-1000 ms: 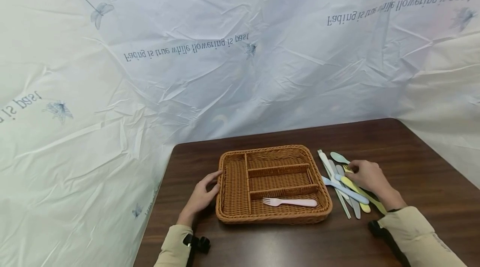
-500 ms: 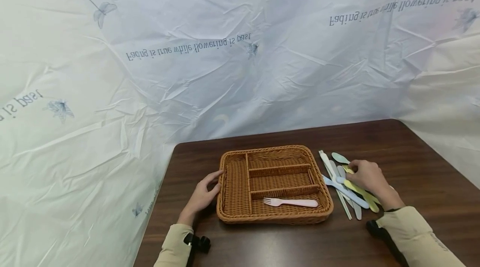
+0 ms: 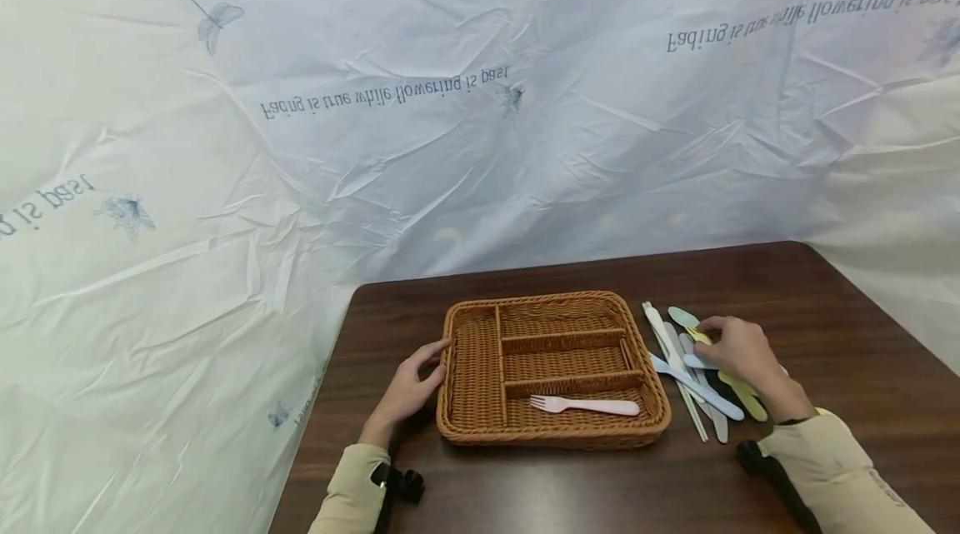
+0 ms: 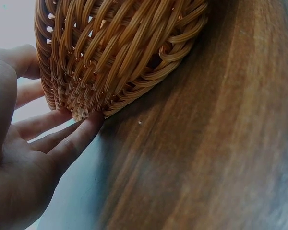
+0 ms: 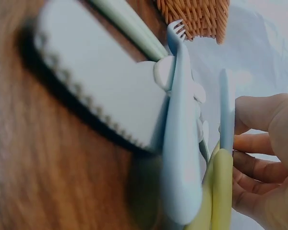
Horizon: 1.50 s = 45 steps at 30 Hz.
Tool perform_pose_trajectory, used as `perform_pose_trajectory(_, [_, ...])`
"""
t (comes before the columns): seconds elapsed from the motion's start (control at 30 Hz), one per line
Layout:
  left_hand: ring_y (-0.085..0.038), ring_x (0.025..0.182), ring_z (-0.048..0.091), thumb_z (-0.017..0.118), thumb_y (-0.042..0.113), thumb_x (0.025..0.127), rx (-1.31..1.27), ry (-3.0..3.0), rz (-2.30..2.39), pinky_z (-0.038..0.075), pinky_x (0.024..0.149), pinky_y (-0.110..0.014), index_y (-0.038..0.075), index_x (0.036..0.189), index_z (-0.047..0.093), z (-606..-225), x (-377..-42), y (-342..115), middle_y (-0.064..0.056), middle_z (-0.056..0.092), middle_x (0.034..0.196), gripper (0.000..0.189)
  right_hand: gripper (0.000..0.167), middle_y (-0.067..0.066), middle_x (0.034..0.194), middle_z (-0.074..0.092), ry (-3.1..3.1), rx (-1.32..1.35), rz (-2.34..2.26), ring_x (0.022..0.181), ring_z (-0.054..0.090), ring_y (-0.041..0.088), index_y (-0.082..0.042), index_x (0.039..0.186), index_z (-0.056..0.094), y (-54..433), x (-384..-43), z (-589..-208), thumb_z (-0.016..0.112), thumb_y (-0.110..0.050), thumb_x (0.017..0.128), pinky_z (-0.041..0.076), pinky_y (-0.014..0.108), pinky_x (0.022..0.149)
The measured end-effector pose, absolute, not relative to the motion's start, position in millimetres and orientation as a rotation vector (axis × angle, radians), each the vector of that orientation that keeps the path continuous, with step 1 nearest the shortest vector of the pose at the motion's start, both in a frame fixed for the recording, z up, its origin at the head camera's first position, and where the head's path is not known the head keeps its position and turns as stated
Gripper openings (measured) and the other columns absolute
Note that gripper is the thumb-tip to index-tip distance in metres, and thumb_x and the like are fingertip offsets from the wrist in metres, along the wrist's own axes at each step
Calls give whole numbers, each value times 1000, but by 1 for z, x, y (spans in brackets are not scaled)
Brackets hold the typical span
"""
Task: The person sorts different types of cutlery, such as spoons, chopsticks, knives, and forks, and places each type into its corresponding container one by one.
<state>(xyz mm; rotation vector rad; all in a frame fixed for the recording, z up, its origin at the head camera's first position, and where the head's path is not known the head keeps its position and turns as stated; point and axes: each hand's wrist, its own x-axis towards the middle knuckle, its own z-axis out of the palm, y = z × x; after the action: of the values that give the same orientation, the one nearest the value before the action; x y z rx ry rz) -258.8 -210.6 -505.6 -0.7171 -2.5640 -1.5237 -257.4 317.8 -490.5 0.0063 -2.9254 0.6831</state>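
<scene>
My left hand [image 3: 408, 384] rests against the left side of a brown wicker basket [image 3: 468, 435]; in the left wrist view its nearly straight fingers touch the weave [image 4: 129, 52]. To the basket's right, my right hand [image 3: 742, 351] reaches into a pile of cutlery. Thumb and forefinger pinch a yellow fork [image 3: 697, 335] just behind its tines; most of its handle is covered by the hand. Seen from the right wrist, a yellow handle [image 5: 223, 191] and a light-blue handle [image 5: 226, 110] lie alongside the fingers, hiding the fingertips. A pink fork [image 3: 585, 406] lies in the front compartment.
Around the right hand are a light-blue fork [image 3: 697, 386], a pale green spoon [image 3: 681, 317], chopsticks [image 3: 692, 413] and a grey serrated knife [image 5: 101, 81]. Two dividers cross the basket's right part. A patterned sheet [image 3: 420, 184] hangs behind the dark wooden table [image 3: 540, 492].
A yellow utensil has slid right, away from the light-blue handle's tip, and now passes beneath my right wrist. The right hand shifts only slightly; the left stays on the basket.
</scene>
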Motion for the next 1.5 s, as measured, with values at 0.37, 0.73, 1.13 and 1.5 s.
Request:
perform_pose_trajectory(0.37, [-31,120,58,56,13,99,-689,-2604,-1530,46,101,-52,9,143,50,-525,-268,-219,-8,49,146,45,35,21,89,69,-2922,-12,695,68,61,23,8,108,67,314,-257,-487,72,-16,83,45,32,51])
perform_pose_trajectory(0.73, [-28,124,55,55,13,99,-676,-2639,-1533,45,104,-50,12,144,50,-524,-269,-220,-4,48,147,45,32,25,97,69,-2875,59,717,81,66,35,6,106,70,310,-256,-482,73,-16,83,53,38,55])
perform_pose_trajectory(1.13, [-31,124,55,56,12,99,-674,-2613,-1561,44,103,-54,12,143,51,-524,-270,-218,-6,49,146,44,34,26,103,68,-2864,117,775,84,65,35,6,111,68,302,-256,-470,71,-16,85,52,35,54])
perform_pose_trajectory(1.5, [-37,128,51,51,6,100,-711,-2662,-1561,41,105,-57,0,145,44,-495,-256,-212,-19,43,149,46,31,22,98,68,-2853,157,733,77,64,28,4,109,70,291,-260,-461,70,-14,84,45,29,51])
